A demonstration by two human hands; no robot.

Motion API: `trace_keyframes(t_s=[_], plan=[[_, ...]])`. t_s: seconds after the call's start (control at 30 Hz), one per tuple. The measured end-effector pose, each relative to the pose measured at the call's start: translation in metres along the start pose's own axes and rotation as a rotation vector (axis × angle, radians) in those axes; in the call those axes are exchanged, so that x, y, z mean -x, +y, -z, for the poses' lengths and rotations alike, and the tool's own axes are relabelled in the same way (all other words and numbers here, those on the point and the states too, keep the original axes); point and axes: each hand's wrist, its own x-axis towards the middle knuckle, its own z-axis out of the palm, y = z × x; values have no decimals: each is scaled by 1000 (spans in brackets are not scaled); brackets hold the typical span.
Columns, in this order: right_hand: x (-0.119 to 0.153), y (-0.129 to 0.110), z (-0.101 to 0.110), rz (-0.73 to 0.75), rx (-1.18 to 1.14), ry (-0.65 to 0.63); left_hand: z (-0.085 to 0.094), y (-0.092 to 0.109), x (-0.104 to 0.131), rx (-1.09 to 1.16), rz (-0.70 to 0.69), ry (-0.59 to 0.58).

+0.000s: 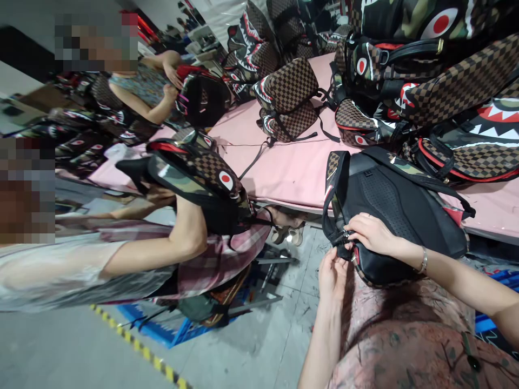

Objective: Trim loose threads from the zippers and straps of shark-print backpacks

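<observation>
at lower centre the left hand [333, 274] pinches a small dark fitting at the bottom edge of a black backpack [399, 216]. just above, the right hand [373, 233] grips that same edge, fingers curled. the backpack lies centre right on the pink table [292, 167]. upper right, checkered backpacks [288, 100] are piled; at left, a co-worker's arm [162, 246] holds another bag [198, 175].

Bare forearms, a thin bracelet [423, 263] and finger ring [368, 215] on the right, pinkish floral-print garment [409, 346].
</observation>
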Motion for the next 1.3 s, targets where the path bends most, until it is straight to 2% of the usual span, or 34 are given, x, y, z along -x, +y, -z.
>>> trace_keyframes(t_s=[0.17, 0.27, 0.37, 0.47, 0.53, 0.6, 0.67, 0.77, 0.83, 0.9, 0.93, 0.97, 1.0, 1.13, 1.2, 1.3], plan=[[-4, -5, -1, -6, 59, -22, 1, -4, 1, -21, -28, 36], [-4, -5, -1, -19, -3, -13, -3, -2, 5, -51, -69, 40], [-7, -3, -1, -195, -243, 46, -12, 1, 12, -116, -138, 4], [-14, -7, -3, -385, -523, 49, -18, 0, 15, -143, -195, 14], [-19, -13, -6, -427, -568, 69, -18, -5, 15, -160, -234, 65], [-22, -19, -10, -428, -504, 139, -16, -12, 13, -199, -300, 128], [-23, -24, -15, -410, -433, 210, -14, -17, 12, -241, -350, 164], [-18, -28, -16, -344, -379, 262, -14, -15, 11, -216, -341, 157], [-12, -31, -13, -147, -386, 152, -16, -7, 11, -181, -306, 143], [-6, -33, -6, 115, -399, -58, -16, 2, 9, -188, -257, 115], [-4, -33, -1, 189, -398, -142, -16, 6, 9, -199, -233, 98], [-2, -31, 3, 190, -391, -183, -15, 8, 8, -207, -216, 81], [-1, -29, 7, 121, -376, -178, -14, 10, 7, -206, -205, 63], [0, -9, 20, -321, -218, -45, -12, 10, 7, -206, -187, -8], [-1, -3, 21, -414, -143, -46, -13, 9, 7, -212, -172, -34], [0, -11, 14, -431, -157, -63, -15, 7, 10, -184, -166, -29]])
